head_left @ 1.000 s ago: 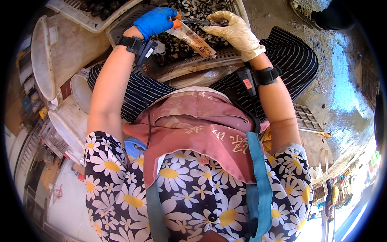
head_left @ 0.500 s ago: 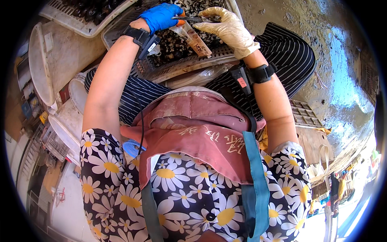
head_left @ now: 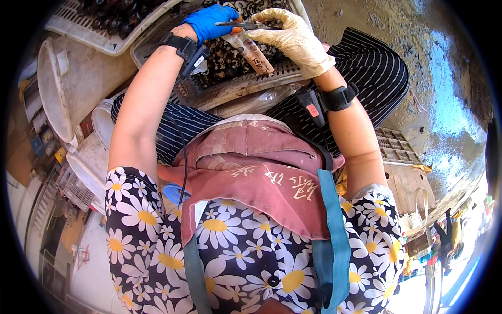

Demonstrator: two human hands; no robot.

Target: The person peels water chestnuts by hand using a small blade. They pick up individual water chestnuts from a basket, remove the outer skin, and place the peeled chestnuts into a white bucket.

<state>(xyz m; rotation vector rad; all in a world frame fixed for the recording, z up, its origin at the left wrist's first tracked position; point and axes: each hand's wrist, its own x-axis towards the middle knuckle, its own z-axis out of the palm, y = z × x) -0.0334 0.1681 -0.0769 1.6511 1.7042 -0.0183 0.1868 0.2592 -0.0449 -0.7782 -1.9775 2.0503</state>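
Observation:
My left hand (head_left: pixel 210 23), in a blue glove with orange at the fingertips, is curled closed beside the tip of a slim metal tool. Whatever its fingers hold is hidden. In a cream glove, my right hand (head_left: pixel 294 42) pinches that slim metal tool (head_left: pixel 238 24), which looks like a narrow blade and points left across to the blue glove. Both hands are above a pale plastic crate (head_left: pixel 287 74) holding many small dark and whitish shells (head_left: pixel 227 62). A printed, light-coloured packet (head_left: pixel 256 56) lies on the shells below the hands.
Another white crate (head_left: pixel 111 46) with dark shellfish (head_left: pixel 119 18) stands at the far left. Large pale tubs (head_left: pixel 49 89) line the left side. Wet, muddy floor (head_left: pixel 418 89) spreads to the right, with a slatted crate (head_left: pixel 397 146) near my right elbow.
The metal tool lies slightly lower, with its blade showing broader against the blue glove. My right hand has shifted a little left; my left hand stays nearly in place.

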